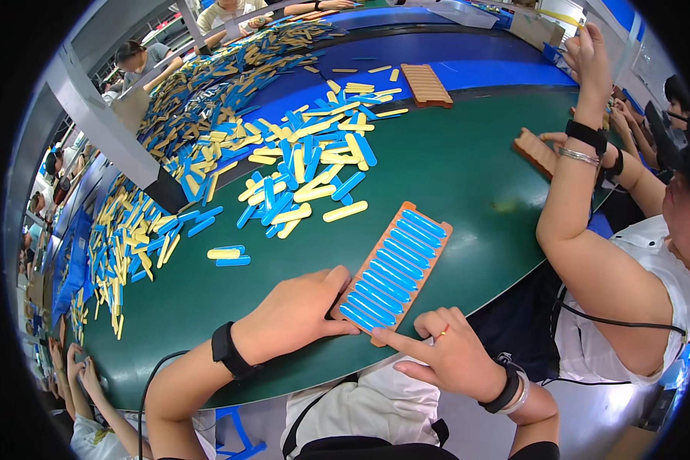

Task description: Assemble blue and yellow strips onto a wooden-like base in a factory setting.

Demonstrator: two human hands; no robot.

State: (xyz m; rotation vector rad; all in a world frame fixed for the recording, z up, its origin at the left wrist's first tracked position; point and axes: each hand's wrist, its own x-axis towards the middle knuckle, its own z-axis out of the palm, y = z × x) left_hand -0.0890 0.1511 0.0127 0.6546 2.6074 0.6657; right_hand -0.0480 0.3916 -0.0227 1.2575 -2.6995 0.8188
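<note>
An orange-brown slotted tray (431,268) lies slantwise near the front edge of the green table. Flat blue strips with rounded ends (389,280) fill its slots in a row, side by side. My left hand (303,307) grips the tray's near left corner, thumb along the near end and fingers at the left side. My right hand (454,354) is at the tray's near right corner. Its index finger reaches out and touches the end of the nearest blue strip; the thumb is spread and the other fingers are partly bent. Nothing is held in that hand.
Loose blue and yellow strips (307,165) heap up at the far left of the green table (452,169). Another slotted tray (426,84) lies at the back. On the right, a co-worker's hand touches a tray (537,153). A grey post (103,115) stands at left.
</note>
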